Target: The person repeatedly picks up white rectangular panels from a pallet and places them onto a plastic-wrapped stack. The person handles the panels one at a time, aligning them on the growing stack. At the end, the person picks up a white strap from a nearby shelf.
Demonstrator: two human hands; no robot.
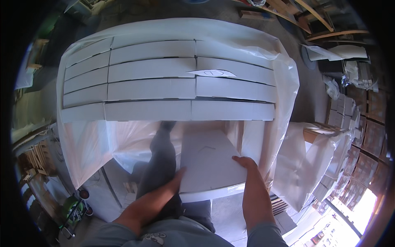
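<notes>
A flat white cardboard box (214, 164) is held level in front of my body. My left hand (177, 178) grips its left side, with the fingers mostly hidden. On the right side, my right hand (246, 161) clasps the edge, its thumb near the top and the other fingers out of sight. Just beyond the box stands a large stack of similar white boxes (152, 88), laid in rows. Clear plastic sheeting (284, 78) drapes around this stack and hangs at its near side. A loose white paper sheet (213, 73) sticks out between two boxes.
More plastic-covered goods (304, 160) stand to the right, near stacked brown cartons (364, 164). Wooden planks and pallets (312, 18) lie at the far right. A green wheeled device (73, 210) is at the lower left. My leg (158, 160) reaches forward beneath the stack's near edge.
</notes>
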